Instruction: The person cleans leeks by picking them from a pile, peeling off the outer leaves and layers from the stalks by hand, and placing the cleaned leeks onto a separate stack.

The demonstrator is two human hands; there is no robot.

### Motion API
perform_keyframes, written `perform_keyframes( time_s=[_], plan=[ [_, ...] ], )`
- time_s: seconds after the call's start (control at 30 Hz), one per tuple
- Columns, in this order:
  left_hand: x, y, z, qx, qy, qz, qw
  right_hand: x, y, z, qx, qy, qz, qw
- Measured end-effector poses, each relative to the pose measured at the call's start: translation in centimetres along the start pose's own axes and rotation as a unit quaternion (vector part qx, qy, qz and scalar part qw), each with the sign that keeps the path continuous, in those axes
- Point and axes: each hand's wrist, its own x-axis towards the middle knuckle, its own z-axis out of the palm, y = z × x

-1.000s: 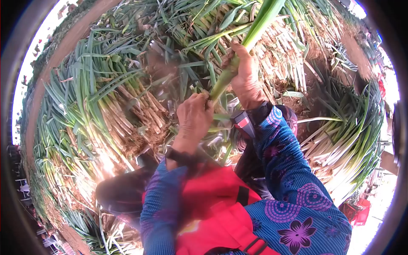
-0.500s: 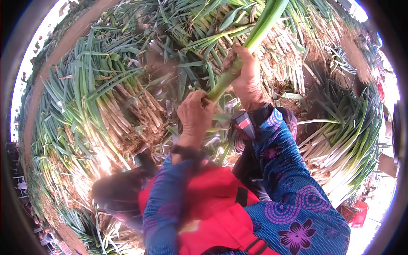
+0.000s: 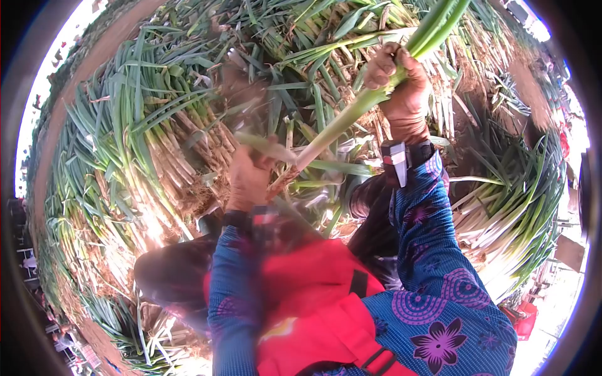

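right hand [image 3: 406, 94] gripping, from where I watch remotely, a leek [image 3: 343, 124], slanted above leaf-littered ground [image 3: 323, 193]; left hand [image 3: 249, 178] closed on a blurred leaf strip [image 3: 279, 152]; leek piles [image 3: 135, 141] around, dirt path [image 3: 103, 53] beyond

Gap between sleeves [image 3: 433, 232], stalk [image 3: 335, 130] crossing ahead, leek heaps [image 3: 144, 144] both sides

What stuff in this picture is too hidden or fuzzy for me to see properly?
All in the head view:
The held green onion: its far end is cut off by the top edge.
Its middle: partly hidden by the right hand wrapped around it.
Whether the left hand grips the pale strip: blur hides it.
What the red container holds: too small to tell.
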Motion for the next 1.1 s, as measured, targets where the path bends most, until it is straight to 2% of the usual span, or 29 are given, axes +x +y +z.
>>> perform_keyframes(
  time_s=[0.07, 0.13, 0.17, 0.23, 0.27, 0.3, 0.37, 0.4, 0.43, 0.5, 0.57, 0.67, 0.7, 0.73, 0.77, 0.8, 0.83, 0.9, 1.0, 1.1],
  plan=[
    [1.5, 0.0, -5.4, 0.253, 0.012, 0.136, 0.958, 0.0, -1.0, -0.9, 0.012, -0.011, -0.011, 1.000],
    [1.9, 2.9, -8.7, 0.103, 0.074, 0.103, 0.987, -0.2, -2.4, -2.0, 0.011, -0.002, -0.027, 1.000],
    [1.8, 5.1, -9.6, -0.178, 0.123, -0.002, 0.976, -0.4, -3.2, -2.6, 0.006, 0.004, -0.033, 0.999],
    [1.5, 8.7, -16.1, -0.090, 0.148, 0.032, 0.984, -0.7, -5.5, -4.3, 0.021, -0.002, -0.030, 0.999],
    [0.7, 10.8, -18.2, -0.044, 0.204, 0.056, 0.976, -1.1, -6.3, -4.8, 0.036, 0.017, -0.038, 0.998],
    [0.0, 12.2, -19.7, 0.001, 0.256, 0.077, 0.964, -1.5, -7.0, -5.1, 0.049, 0.038, -0.048, 0.997],
    [-1.1, 13.3, -21.0, 0.113, 0.287, 0.122, 0.943, -2.0, -7.4, -5.5, 0.073, 0.088, -0.064, 0.991],
    [-0.7, 13.4, -22.8, 0.315, 0.268, 0.247, 0.876, -1.9, -7.4, -5.8, 0.051, 0.125, -0.076, 0.988],
    [0.3, 12.9, -25.5, 0.497, 0.233, 0.359, 0.755, -1.8, -7.4, -6.1, 0.029, 0.162, -0.088, 0.982],
    [1.4, 15.4, -28.9, 0.564, 0.296, 0.390, 0.665, -2.4, -7.8, -7.2, 0.006, 0.173, -0.097, 0.980],
    [2.1, 20.0, -29.7, 0.351, 0.485, 0.241, 0.764, -2.3, -9.1, -7.6, -0.004, 0.183, -0.109, 0.977],
    [-1.3, 20.9, -21.7, 0.515, 0.283, 0.179, 0.789, -2.5, -9.3, -6.8, -0.014, 0.235, -0.122, 0.964],
    [-1.2, 18.8, -17.9, 0.673, 0.133, 0.163, 0.709, -2.0, -8.4, -6.1, -0.032, 0.267, -0.129, 0.955],
    [-1.4, 16.6, -12.6, 0.773, -0.022, 0.190, 0.605, -1.6, -7.6, -5.6, -0.027, 0.279, -0.117, 0.953],
    [-2.3, 13.6, -7.0, 0.439, 0.001, 0.005, 0.899, -1.2, -6.9, -5.3, -0.030, 0.273, -0.112, 0.955],
    [-2.5, 11.3, -3.6, 0.594, -0.072, 0.041, 0.800, -0.9, -6.4, -4.9, -0.030, 0.280, -0.108, 0.953],
    [-2.2, 8.8, -1.8, 0.670, -0.117, 0.126, 0.722, -0.8, -6.0, -4.4, -0.033, 0.288, -0.104, 0.952],
    [-2.9, 5.0, 3.0, 0.628, -0.205, 0.293, 0.691, -0.6, -5.4, -3.9, -0.028, 0.308, -0.097, 0.946],
    [-1.8, 0.6, 4.4, 0.632, -0.184, 0.317, 0.683, -0.5, -4.9, -3.2, -0.011, 0.323, -0.093, 0.942],
    [-1.6, -0.7, 5.2, 0.651, -0.132, 0.264, 0.700, -0.8, -4.7, -2.8, -0.012, 0.317, -0.103, 0.943]
  ],
)
